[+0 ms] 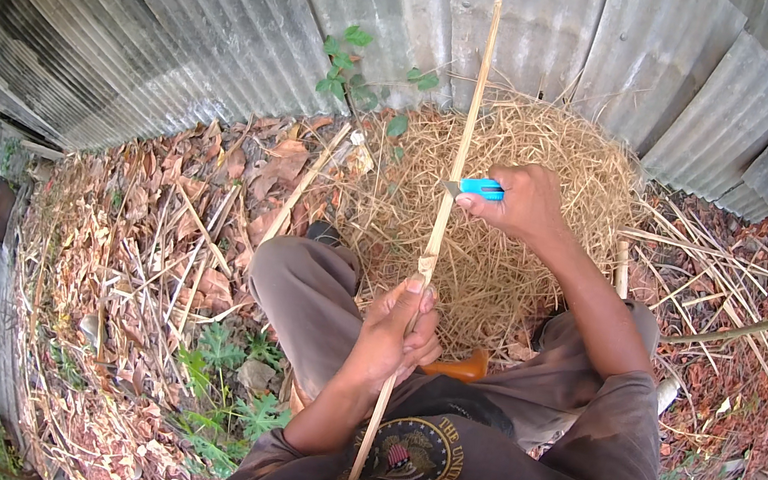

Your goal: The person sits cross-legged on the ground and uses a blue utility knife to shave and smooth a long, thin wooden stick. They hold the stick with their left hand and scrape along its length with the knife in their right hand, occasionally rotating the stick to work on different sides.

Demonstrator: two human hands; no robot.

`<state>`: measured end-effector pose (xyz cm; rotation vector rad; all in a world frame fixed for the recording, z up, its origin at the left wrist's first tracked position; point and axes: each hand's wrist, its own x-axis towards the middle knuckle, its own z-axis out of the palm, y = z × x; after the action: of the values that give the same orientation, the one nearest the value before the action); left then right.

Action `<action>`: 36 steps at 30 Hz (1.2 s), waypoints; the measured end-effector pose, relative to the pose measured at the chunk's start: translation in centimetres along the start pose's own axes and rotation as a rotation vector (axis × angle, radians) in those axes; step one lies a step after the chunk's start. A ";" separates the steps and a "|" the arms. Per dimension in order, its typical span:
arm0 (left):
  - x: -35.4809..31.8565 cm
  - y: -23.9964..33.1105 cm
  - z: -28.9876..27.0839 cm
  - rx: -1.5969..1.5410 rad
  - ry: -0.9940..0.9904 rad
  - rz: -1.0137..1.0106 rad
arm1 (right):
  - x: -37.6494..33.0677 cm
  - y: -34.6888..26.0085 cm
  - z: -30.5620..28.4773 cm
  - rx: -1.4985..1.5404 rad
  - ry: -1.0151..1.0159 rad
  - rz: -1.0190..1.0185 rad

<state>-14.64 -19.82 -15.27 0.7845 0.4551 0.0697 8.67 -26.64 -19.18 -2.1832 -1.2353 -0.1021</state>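
A long, thin strip of bamboo or wood [467, 133] runs from against my shirt up toward the metal sheets, its far end dark. My left hand [398, 331] is wrapped round the lower part of it, just below a knobby joint. Higher up, my right hand [523, 200] grips a blue utility knife [482, 188]. The knife's blade lies against the strip, pointing left. Beneath both hands, between my bent legs, spreads a heap of pale curly shavings [511, 260].
Corrugated metal sheets [526, 41] stand as a wall beyond the heap. Dry leaves [245, 168] and loose sticks cover the ground at left; thin strips [712, 262] lie at right. A smooth orange-brown object [460, 365] sits by my lap. Green plants [225, 386] grow at lower left.
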 end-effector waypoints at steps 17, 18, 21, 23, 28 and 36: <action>-3.2 -1.0 -1.1 0.062 -0.109 -0.142 | 3.7 7.5 -2.9 -0.172 0.130 0.170; -3.0 -0.9 -1.0 0.055 -0.111 -0.130 | 4.0 7.6 -2.4 -0.154 0.140 0.190; -3.3 -1.1 -1.4 0.077 -0.092 -0.147 | 3.4 8.1 -1.7 -0.200 0.170 0.195; -3.5 -0.8 -2.1 0.119 -0.098 -0.153 | 3.7 9.4 -2.6 -0.309 0.225 0.090; -4.8 -1.2 -4.9 0.219 -0.198 -0.198 | 4.6 15.2 -5.9 -0.350 0.221 0.530; -9.2 -2.1 -10.1 0.500 0.012 -0.200 | -2.3 28.6 -10.8 -0.093 0.352 0.981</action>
<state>-27.42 -16.75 -19.54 1.2235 0.5693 -0.2344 32.64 -44.93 -24.94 -2.4668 0.0937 -0.1257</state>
